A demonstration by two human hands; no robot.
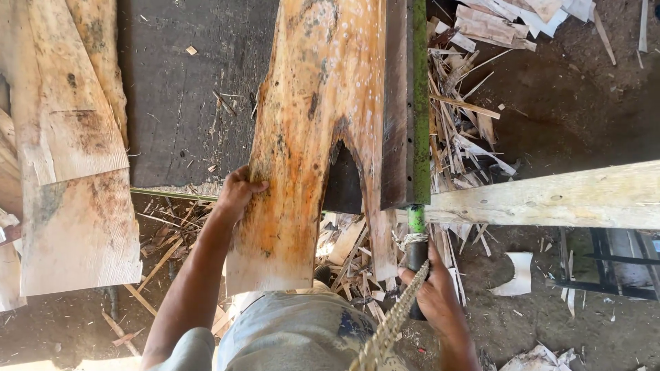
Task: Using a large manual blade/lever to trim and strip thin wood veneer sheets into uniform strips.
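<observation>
Orange slab (313,130) between hands: left (237,192) gripping, right (430,288) on handle (416,251).

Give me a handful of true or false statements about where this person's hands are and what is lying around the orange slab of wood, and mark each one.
1. The left hand grips the edge of the orange slab. True.
2. The right hand rests flat on the pale beam. False: it holds the dark handle below the green bar.
3. A braided rope runs up toward the right hand. True.
4. The slab is a clean rectangle. False: its lower part has a dark notch.
5. Wood scraps lie right of the green bar. True.
</observation>
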